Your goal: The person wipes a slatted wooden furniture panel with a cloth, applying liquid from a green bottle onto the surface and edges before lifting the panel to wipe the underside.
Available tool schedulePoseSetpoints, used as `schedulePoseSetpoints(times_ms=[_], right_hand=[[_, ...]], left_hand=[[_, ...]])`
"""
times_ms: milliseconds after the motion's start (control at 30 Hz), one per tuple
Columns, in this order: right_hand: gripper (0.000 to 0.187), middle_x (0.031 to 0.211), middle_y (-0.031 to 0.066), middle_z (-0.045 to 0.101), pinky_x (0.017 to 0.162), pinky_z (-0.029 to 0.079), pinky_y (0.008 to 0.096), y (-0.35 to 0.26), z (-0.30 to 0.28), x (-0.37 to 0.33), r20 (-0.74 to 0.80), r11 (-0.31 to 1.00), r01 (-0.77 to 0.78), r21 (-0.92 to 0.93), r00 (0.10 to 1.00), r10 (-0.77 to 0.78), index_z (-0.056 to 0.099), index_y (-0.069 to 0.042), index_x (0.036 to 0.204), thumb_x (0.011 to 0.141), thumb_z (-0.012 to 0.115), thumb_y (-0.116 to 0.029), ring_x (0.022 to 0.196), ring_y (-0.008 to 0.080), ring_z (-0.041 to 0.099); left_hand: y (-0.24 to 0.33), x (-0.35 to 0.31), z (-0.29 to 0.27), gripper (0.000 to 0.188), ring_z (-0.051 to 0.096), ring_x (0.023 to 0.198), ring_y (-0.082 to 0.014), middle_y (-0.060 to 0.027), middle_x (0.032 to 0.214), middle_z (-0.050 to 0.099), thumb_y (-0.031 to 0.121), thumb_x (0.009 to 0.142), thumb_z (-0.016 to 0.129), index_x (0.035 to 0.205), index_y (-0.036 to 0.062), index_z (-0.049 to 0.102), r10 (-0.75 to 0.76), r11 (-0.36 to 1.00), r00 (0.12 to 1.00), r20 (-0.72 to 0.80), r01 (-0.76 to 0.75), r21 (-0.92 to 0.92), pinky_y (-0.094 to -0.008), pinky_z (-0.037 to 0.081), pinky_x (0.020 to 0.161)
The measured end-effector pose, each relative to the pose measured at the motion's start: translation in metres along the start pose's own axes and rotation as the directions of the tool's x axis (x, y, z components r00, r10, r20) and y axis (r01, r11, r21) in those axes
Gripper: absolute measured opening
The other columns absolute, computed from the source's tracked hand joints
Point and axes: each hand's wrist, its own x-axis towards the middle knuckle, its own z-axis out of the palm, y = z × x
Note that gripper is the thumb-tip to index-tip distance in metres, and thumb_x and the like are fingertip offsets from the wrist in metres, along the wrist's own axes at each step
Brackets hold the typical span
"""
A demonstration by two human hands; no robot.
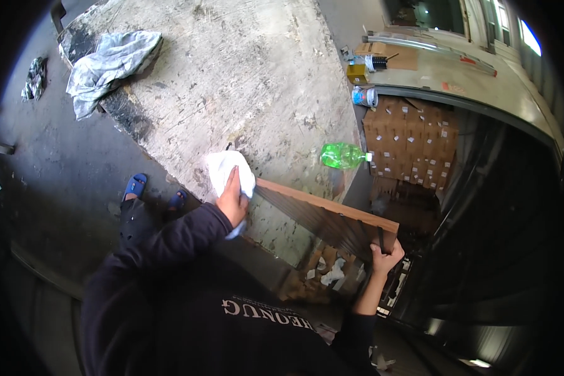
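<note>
A wooden board [327, 203] with a pale edge and a dark, grooved face is tilted on its edge over the near side of a worn, paint-spattered table [244, 81]. My right hand [387, 255] grips its right end, thumb on the grooved face. At the board's left end, my left hand [233, 203] is closed on a bunched white cloth [224, 166], the fingers lying over it. The cloth touches or nearly touches the board's corner. Beyond the board, a green plastic bottle [341, 155] with a white cap lies on its side.
A crumpled grey cloth [113, 69] hangs over the table's far left edge; another rag [36, 78] lies on the floor. To the right are stacked cardboard boxes [410, 141], a paint can [365, 96], a yellow tin [357, 74] and a long bench [464, 78]. Scraps [333, 272] lie below the board.
</note>
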Motion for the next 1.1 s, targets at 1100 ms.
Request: schedulePoseSetpoints(times_ms=[1100], right_hand=[[0.053,0.064,0.01,0.058,0.063,0.045,0.0406,-0.016,0.0,0.016,-0.133,0.982,-0.04,-0.186,0.991,0.015,0.057,-0.006,0.066,0.049,0.081,-0.051,0.064,0.0332,0.056]], left_hand=[[0.087,-0.006,-0.008,0.066,0.048,0.116,-0.0406,-0.026,0.131,0.042,-0.001,0.075,0.054,0.137,-0.0025,0.03,0.345,0.938,0.938,0.023,-0.345,0.008,-0.0367,0.04,0.096]])
